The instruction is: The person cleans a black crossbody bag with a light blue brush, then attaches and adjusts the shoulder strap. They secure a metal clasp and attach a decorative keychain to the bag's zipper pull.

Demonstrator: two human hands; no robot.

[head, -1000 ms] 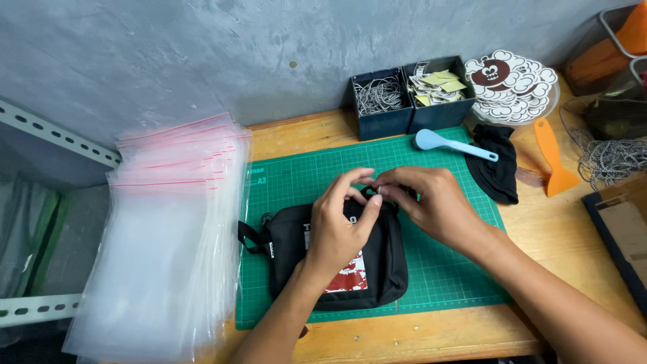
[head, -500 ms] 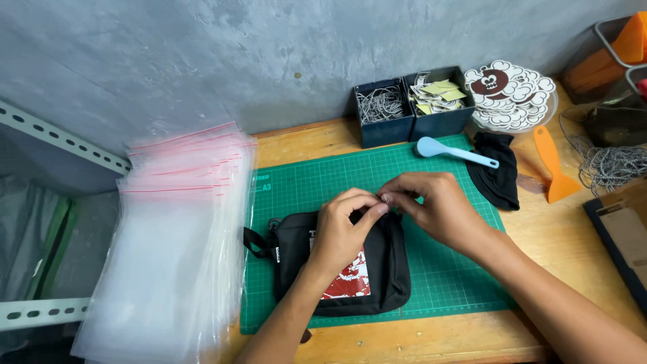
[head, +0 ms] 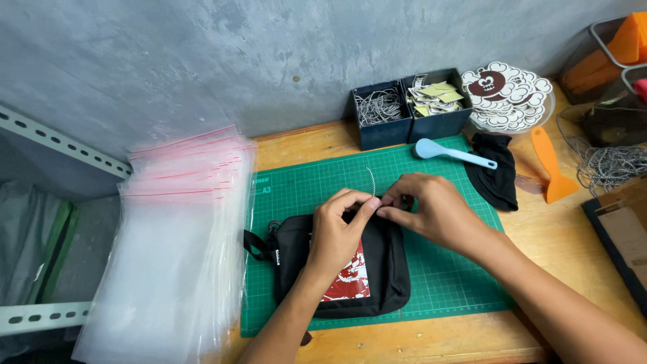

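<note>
- black pouch (head: 350, 276) hasn't moved on the green mat (head: 458, 269)
- left hand (head: 340, 232) and right hand (head: 431, 209) still pinched on a thin ball chain (head: 371, 180), which now pokes up

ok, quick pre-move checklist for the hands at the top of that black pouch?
1. Black pouch flat on the green cutting mat: ok.
2. Left hand resting on the pouch, steadying it: ok.
3. Ball chain pinched between both hands' fingers, free end sticking up: ok.
4. Right hand at the pouch's top edge: ok.
5. Chain threaded through a zipper pull or loop: cannot tell, fingers hide it.
6. Spare chains in the dark box behind the mat: ok.
</note>
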